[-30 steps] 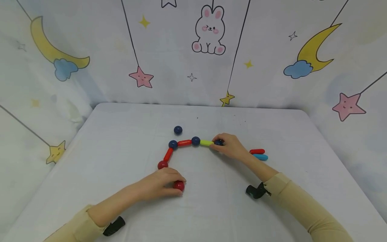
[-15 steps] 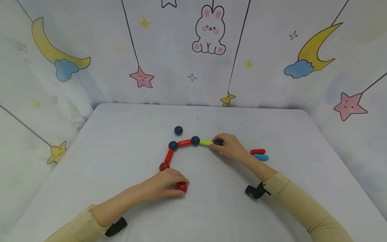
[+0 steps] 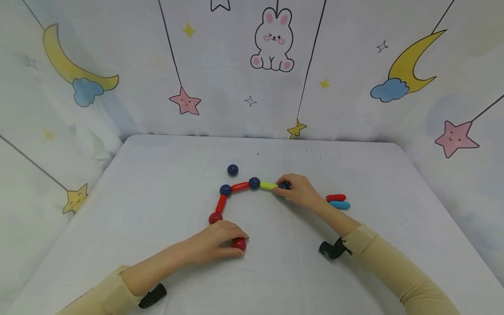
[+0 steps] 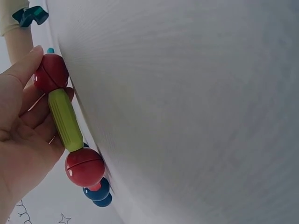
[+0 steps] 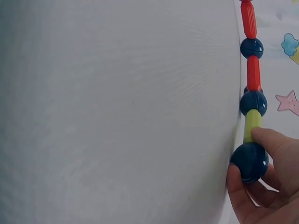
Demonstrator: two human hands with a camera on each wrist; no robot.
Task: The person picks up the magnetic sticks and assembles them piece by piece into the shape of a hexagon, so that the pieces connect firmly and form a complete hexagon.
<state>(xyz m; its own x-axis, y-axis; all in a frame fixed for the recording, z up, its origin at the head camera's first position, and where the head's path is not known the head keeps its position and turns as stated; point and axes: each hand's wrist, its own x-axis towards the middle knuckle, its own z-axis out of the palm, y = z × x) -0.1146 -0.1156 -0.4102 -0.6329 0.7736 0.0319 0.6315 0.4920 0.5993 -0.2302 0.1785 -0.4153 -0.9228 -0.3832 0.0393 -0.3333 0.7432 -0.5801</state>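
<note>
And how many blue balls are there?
4: a loose ball behind the chain, the chain's corner ball, the next ball to the right, and the end ball held and partly hidden by the right grip.

Worktop [image 3: 291, 284]: white cloth [image 3: 173, 170] over it, rounded far corners. Bent ball-and-rod chain on top. Order from the near end: near red ball [image 3: 239, 245], near lime rod [image 4: 65, 120], second red ball [image 3: 215, 218], first red rod [image 3: 221, 204], first blue ball [image 3: 225, 190], second red rod [image 3: 240, 187], second blue ball [image 3: 254, 183], far lime rod [image 3: 268, 185], blue end ball [image 3: 283, 186]. Loose blue ball [image 3: 232, 169] sits just beyond the chain. Loose red rod [image 3: 336, 197] and light-blue rod [image 3: 340, 204] lie side by side, off right. Chain ends are hand-held; can't quite tell whether those touch cloth.
</note>
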